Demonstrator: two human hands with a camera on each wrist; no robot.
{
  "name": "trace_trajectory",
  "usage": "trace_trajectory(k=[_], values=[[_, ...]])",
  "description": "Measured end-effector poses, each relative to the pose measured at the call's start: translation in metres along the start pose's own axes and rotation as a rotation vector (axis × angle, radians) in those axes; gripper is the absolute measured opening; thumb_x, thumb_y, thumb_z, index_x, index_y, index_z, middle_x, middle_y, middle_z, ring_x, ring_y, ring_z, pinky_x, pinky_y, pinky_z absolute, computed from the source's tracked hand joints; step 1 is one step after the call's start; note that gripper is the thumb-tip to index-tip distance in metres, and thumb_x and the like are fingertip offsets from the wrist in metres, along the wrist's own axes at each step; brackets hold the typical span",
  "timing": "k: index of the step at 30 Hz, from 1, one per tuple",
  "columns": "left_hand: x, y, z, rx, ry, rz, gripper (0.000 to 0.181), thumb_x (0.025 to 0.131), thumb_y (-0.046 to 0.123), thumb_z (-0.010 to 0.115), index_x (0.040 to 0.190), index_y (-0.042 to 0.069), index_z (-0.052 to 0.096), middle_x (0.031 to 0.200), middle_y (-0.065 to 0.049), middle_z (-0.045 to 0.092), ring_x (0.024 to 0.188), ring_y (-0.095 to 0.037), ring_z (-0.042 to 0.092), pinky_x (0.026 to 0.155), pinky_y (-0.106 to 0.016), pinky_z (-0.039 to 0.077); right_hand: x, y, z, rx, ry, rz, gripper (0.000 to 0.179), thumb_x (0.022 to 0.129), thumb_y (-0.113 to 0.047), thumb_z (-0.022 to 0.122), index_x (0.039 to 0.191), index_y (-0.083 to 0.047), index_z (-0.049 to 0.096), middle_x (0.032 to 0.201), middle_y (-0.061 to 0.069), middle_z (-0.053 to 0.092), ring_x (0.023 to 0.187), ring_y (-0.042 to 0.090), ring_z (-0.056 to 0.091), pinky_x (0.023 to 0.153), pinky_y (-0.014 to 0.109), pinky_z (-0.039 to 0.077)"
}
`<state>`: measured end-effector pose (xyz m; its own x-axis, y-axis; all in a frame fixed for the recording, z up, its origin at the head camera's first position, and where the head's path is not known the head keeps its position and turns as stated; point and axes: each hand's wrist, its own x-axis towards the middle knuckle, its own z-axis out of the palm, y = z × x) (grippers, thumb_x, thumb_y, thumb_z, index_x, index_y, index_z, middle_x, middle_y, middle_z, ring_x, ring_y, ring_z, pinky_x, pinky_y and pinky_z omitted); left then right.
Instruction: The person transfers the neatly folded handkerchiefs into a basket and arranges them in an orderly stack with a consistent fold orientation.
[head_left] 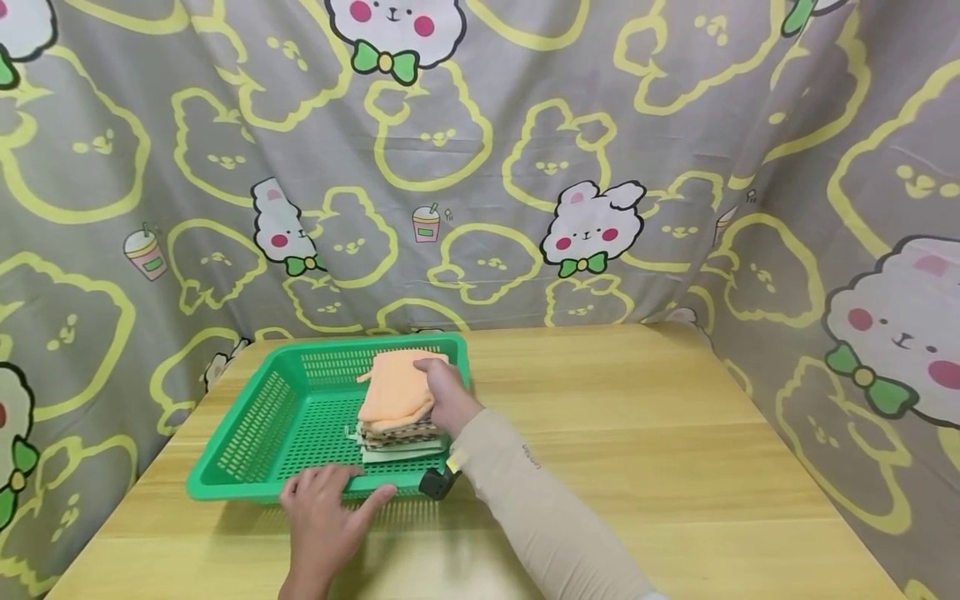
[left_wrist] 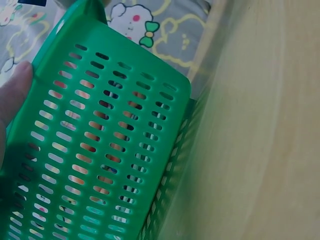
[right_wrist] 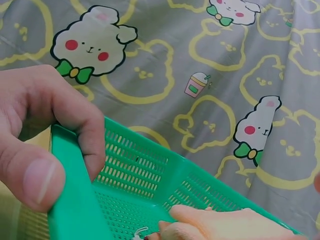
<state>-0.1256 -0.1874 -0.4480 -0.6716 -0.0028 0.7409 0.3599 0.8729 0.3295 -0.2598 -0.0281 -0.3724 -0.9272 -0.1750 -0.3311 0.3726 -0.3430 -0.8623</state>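
A green plastic basket (head_left: 255, 425) with slotted walls stands on the table. My left hand (head_left: 324, 508) grips its near rim; in the right wrist view its bent fingers (right_wrist: 92, 132) hook over the rim and the thumb stays outside. Inside, on the right, sits a stack of folded cloths: an orange cloth (head_left: 397, 387) on top, a checked cloth (head_left: 401, 435) in the middle and a pale green cloth (head_left: 401, 452) below. My right hand (head_left: 450, 398) holds the stack's right side, thumb on the orange cloth, its other fingers mostly hidden.
The wooden table (head_left: 637, 450) extends to the right of the basket and in front of it. Behind and at both sides hangs a grey patterned curtain (head_left: 495, 150). A small black camera (head_left: 438, 482) on the right wrist is close to the basket's near rim.
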Motion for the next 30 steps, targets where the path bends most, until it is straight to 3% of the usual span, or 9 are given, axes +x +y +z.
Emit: trace_trajectory(k=[8,14,17,21,30], values=[[0.000,0.000,0.000,0.012,-0.016,-0.017,0.057,0.071,0.064,0.073,0.080,0.007,0.069,0.083,-0.011,0.068,0.081,-0.033,0.054,0.083,-0.059,0.026,-0.001,-0.004,0.001,-0.038,-0.036,0.014,0.060,0.098,-0.017,0.048,0.150,0.000,0.024,0.157,0.022,0.013,0.142,0.041,0.018,0.111,0.049,0.024],[0.000,0.001,0.002,0.013,-0.018,-0.021,0.055,0.070,0.061,0.075,0.080,0.007,0.069,0.082,-0.011,0.068,0.082,-0.033,0.054,0.084,-0.059,0.026,-0.005,-0.010,0.001,-0.067,-0.067,0.020,0.052,0.100,-0.018,0.043,0.147,0.001,0.029,0.145,0.022,0.036,0.127,0.035,0.043,0.101,0.041,0.040],[0.000,0.001,0.002,0.010,-0.016,-0.019,0.055,0.070,0.061,0.076,0.080,0.007,0.069,0.082,-0.011,0.068,0.082,-0.033,0.054,0.084,-0.059,0.026,-0.008,-0.014,0.000,-0.106,-0.072,-0.004,0.051,0.101,-0.018,0.042,0.147,0.000,0.031,0.147,0.021,0.033,0.133,0.036,0.036,0.107,0.045,0.032],[0.000,0.000,0.003,0.012,-0.018,-0.019,0.055,0.069,0.061,0.076,0.080,0.008,0.069,0.083,-0.010,0.068,0.082,-0.032,0.054,0.084,-0.059,0.026,-0.012,-0.017,-0.001,-0.135,-0.070,-0.020,0.051,0.102,-0.020,0.040,0.149,-0.002,0.031,0.157,0.021,0.014,0.144,0.041,0.008,0.113,0.053,0.011],[0.000,0.002,0.001,0.018,-0.032,-0.037,0.054,0.070,0.060,0.076,0.082,0.008,0.070,0.084,-0.010,0.068,0.083,-0.033,0.054,0.085,-0.059,0.026,-0.017,-0.020,-0.003,-0.115,-0.068,-0.023,0.050,0.102,-0.021,0.042,0.148,-0.003,0.033,0.159,0.020,0.008,0.144,0.044,0.003,0.112,0.058,0.006]])
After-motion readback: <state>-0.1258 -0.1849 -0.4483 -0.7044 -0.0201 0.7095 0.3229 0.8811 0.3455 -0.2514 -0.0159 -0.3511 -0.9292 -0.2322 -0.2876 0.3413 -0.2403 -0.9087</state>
